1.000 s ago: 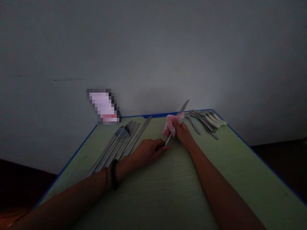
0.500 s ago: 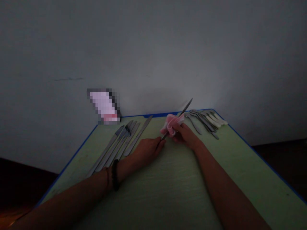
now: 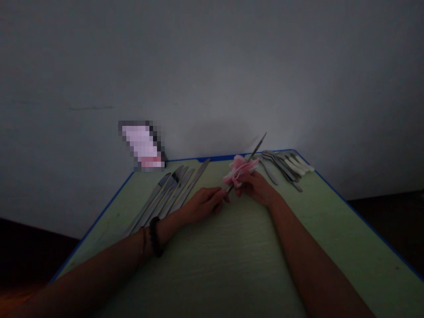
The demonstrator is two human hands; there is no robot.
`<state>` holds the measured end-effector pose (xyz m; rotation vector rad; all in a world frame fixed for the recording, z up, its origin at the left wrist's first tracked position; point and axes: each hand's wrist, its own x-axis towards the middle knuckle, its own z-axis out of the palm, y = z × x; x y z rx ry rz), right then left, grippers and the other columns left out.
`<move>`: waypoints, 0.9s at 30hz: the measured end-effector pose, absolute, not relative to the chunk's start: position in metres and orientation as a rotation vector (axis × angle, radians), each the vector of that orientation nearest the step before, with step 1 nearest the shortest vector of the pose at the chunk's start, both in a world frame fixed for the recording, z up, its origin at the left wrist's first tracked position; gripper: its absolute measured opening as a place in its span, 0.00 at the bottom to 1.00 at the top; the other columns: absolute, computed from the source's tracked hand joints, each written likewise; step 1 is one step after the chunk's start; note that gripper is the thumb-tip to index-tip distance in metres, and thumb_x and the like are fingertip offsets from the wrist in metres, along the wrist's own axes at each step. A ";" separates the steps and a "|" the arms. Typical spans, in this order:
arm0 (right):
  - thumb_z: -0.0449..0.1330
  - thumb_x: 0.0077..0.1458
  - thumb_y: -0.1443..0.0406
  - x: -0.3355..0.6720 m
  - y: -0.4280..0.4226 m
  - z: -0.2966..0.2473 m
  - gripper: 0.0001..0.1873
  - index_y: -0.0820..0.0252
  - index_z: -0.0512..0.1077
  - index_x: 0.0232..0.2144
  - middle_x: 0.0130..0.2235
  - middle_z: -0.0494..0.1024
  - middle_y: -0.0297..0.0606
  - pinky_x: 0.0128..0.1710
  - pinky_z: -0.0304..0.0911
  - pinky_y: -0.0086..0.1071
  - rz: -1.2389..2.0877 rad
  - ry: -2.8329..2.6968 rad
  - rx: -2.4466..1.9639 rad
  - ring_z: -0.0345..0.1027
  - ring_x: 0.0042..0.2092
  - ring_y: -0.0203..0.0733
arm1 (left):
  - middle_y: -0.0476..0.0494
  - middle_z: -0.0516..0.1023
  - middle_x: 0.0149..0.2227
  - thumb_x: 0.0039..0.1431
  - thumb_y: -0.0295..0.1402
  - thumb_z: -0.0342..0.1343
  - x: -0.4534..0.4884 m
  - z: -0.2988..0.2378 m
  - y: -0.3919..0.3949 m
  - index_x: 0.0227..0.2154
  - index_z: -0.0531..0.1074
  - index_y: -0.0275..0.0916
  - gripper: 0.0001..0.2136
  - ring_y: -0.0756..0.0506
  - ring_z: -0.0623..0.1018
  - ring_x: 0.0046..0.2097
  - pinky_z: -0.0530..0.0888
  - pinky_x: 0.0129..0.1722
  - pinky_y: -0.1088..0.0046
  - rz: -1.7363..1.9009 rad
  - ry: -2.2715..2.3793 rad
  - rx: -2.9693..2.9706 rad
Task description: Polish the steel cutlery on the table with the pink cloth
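My left hand is closed on the handle end of a table knife, whose blade points up and away to the right. A pink and white cloth is bunched around the middle of this knife. My right hand pinches the cloth from the right side, with its fingertips partly hidden by the folds. Several more table knives lie side by side to the left, partly behind my left forearm.
Beyond my right hand lies a pile of metal cutlery, with several white-handled pieces at its right. A blurred-out device with a bright screen leans against the wall at the back left. The green table has a blue edge.
The cloth has been shifted slightly up along the knife and its folds have spread. My left hand has moved a little left, and the knife has turned more edge-on.
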<state>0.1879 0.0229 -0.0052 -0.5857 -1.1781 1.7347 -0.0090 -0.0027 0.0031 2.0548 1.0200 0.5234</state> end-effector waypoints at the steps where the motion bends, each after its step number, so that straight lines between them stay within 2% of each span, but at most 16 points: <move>1: 0.59 0.46 0.66 0.188 0.023 -0.005 0.05 0.64 0.70 0.27 0.29 0.76 0.37 0.23 0.64 0.26 1.740 -1.178 -0.574 0.66 0.24 0.32 | 0.53 0.66 0.18 0.64 0.44 0.36 -0.009 0.004 -0.003 0.34 0.71 0.35 0.21 0.54 0.66 0.22 0.63 0.24 0.79 0.520 1.015 2.053; 10: 0.62 0.44 0.63 0.185 0.022 -0.004 0.10 0.63 0.71 0.31 0.30 0.75 0.37 0.25 0.66 0.28 1.670 -1.338 -0.788 0.67 0.26 0.33 | 0.53 0.68 0.20 0.63 0.41 0.40 -0.006 0.005 -0.003 0.30 0.68 0.36 0.17 0.53 0.67 0.23 0.63 0.26 0.78 0.588 1.110 2.195; 27: 0.62 0.45 0.58 0.184 0.021 -0.002 0.14 0.63 0.71 0.30 0.26 0.75 0.36 0.25 0.66 0.29 1.590 -1.436 -0.872 0.68 0.24 0.34 | 0.52 0.70 0.22 0.61 0.42 0.43 -0.004 0.005 -0.005 0.34 0.68 0.36 0.15 0.53 0.67 0.22 0.63 0.24 0.78 0.620 1.157 2.180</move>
